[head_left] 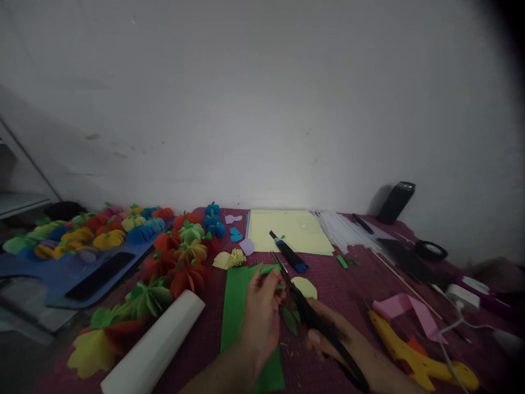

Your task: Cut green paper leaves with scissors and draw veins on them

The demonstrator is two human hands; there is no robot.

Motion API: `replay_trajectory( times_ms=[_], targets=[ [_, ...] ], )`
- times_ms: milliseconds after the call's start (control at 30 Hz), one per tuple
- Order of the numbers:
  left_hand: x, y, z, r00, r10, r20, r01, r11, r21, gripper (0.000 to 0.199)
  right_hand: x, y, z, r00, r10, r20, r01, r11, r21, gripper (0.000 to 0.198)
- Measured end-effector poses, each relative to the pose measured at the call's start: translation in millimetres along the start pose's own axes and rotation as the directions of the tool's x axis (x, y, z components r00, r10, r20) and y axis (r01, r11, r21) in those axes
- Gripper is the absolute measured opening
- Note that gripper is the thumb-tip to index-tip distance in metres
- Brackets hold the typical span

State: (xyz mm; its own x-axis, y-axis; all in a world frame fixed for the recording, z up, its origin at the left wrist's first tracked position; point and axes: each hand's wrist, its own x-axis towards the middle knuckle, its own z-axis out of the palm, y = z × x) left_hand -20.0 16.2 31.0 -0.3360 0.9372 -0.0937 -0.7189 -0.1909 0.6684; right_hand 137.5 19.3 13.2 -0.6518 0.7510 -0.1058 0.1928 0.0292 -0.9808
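My left hand [263, 298] pinches a small piece of green paper [268, 269] over the table's middle. Black-handled scissors [305, 309] are in my right hand [328, 328], their blades angled up and left beside the pinched piece. Under my left hand lie long green paper strips [233, 306]. Small green leaf-shaped cutouts [289, 322] rest on the cloth between my hands, partly behind the scissors. A round pale yellow paper piece [305, 287] lies just beyond the scissors. A blue-and-black cutter knife [289, 253] is a little farther back.
Several colourful paper pumpkins [191, 251] fill the left side, near a white roll [156, 345]. Pale yellow sheets [287, 230] lie against the wall. To the right are a yellow glue gun [414, 350], pink ribbon [404, 309], black tape [430, 250] and a black bottle [396, 203].
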Motion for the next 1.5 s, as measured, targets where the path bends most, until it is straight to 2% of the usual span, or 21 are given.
replay_trajectory(
  times_ms=[333,733,900,1000,1100,1200,1333,1500],
  targets=[
    [0,0,-2,1.000,-0.019,-0.005,0.019,1.000,-0.025,0.020,2,12,-3,1.000,-0.011,0.002,0.011,1.000,0.019,0.060],
    [-1,4,0,1.000,-0.016,0.020,0.016,1.000,-0.008,0.022,3,5,-1,0.999,-0.039,0.009,0.039,0.998,-0.041,0.055],
    [1,9,0,1.000,-0.011,0.018,0.011,1.000,0.028,0.023,-3,0,-7,0.999,-0.022,-0.028,0.020,0.996,-0.092,0.063],
    [3,12,0,1.000,-0.017,0.009,0.016,0.996,0.083,0.026,-8,-11,-16,0.998,0.028,-0.063,-0.035,0.993,-0.115,0.067],
    [3,13,-1,0.999,-0.031,0.036,0.025,0.988,0.155,0.027,-11,-23,-24,0.998,0.055,-0.002,-0.055,0.989,-0.138,0.070],
    [3,12,-2,0.997,-0.042,0.070,0.027,0.978,0.205,0.026,-11,-29,-29,0.997,0.027,0.066,-0.018,0.990,-0.142,0.065],
    [3,11,-1,0.996,-0.046,0.078,0.025,0.968,0.248,0.025,-9,-29,-30,0.997,-0.014,0.082,0.025,0.991,-0.132,0.061],
    [3,14,1,0.997,-0.047,0.062,0.028,0.961,0.274,0.023,-8,-19,-30,0.998,-0.008,0.065,0.017,0.990,-0.139,0.061]
  ],
)
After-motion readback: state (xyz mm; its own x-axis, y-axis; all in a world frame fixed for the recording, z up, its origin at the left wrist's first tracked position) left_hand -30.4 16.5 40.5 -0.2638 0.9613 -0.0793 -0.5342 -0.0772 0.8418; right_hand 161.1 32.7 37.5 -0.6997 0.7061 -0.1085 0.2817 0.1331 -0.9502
